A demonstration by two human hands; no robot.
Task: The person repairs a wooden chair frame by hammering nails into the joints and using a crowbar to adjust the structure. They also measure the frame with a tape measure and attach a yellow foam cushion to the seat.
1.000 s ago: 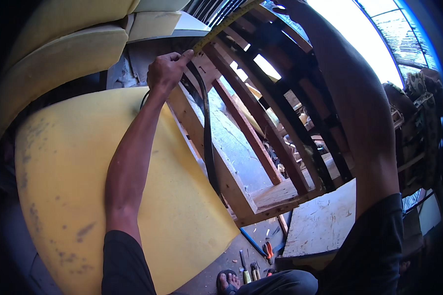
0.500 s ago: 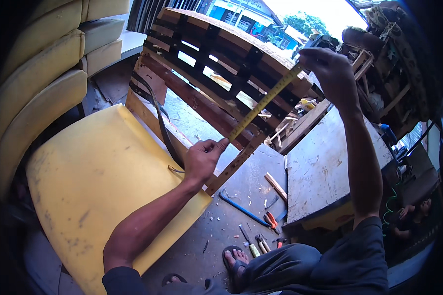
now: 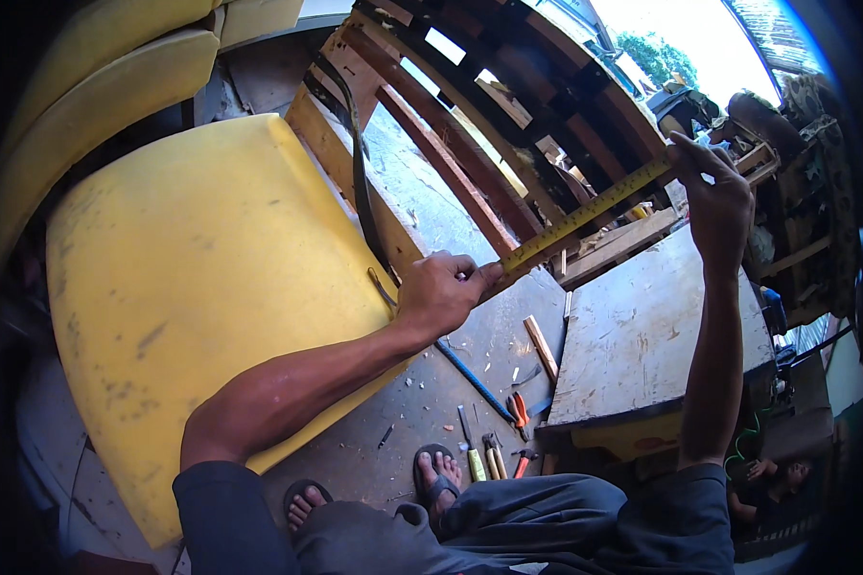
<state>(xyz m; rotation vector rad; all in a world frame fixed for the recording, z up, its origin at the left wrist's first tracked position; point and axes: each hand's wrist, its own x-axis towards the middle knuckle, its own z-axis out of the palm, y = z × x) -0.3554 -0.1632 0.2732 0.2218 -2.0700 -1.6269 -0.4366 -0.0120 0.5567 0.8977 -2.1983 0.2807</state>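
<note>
My left hand [image 3: 446,292] is closed on one end of a yellow tape measure [image 3: 590,211], near the lower edge of a wooden furniture frame [image 3: 451,144] with black straps across its slats. My right hand [image 3: 710,196], higher and farther right, pinches the other end of the tape, which is stretched between both hands across the frame's near side. A loose dark strap [image 3: 360,172] hangs along the frame's left side. A large yellow foam sheet [image 3: 201,278] with dark smudges lies to the left, beside my left forearm.
Stacked foam pieces [image 3: 110,86] stand upper left. A pale board box [image 3: 633,345] is right. On the floor lie a blue bar [image 3: 475,379], orange pliers [image 3: 519,412], several hand tools [image 3: 489,458] and a wood offcut [image 3: 541,345]. Another person [image 3: 777,484] is low at the right.
My left hand has come down from the frame's upper left to its lower edge. My right hand has also come lower and moved rightward, the tape still stretched between them. The view has shifted.
</note>
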